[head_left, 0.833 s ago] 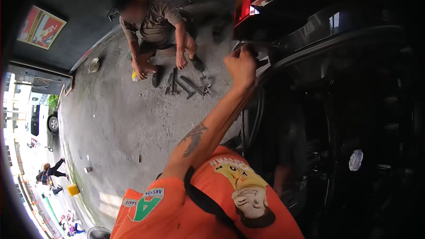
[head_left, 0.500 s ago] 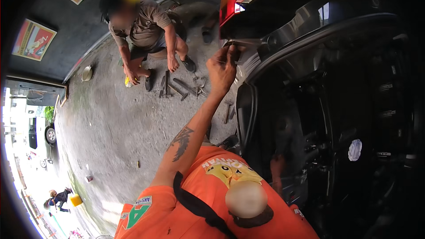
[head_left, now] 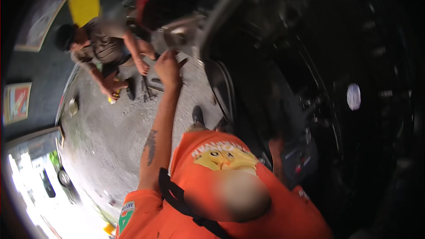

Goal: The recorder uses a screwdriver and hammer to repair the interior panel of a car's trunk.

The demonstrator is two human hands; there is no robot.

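Note:
My left hand (head_left: 168, 70) is stretched forward with its fingers closed, just below the bare metal rear corner (head_left: 179, 35) of a dark car. A narrow brownish piece (head_left: 182, 63) shows beside the fingers; blur hides what it is and whether the hand grips it. Above that corner is the car's red tail light (head_left: 145, 0). My right hand (head_left: 276, 145) is low on the right, in shadow against the car's dark open rear, and its fingers are too dim and smeared to read.
A person (head_left: 106, 48) squats at the far left, hands low, near several hand tools (head_left: 148, 92) on the rough concrete floor (head_left: 106, 137). A black curved panel edge (head_left: 223, 84) borders the car's opening. A pale oval patch (head_left: 353, 96) shows inside.
The whole view has swung, so the car and person appear further left. My left hand has come down from the metal under the tail light. My right hand stays in the shadow.

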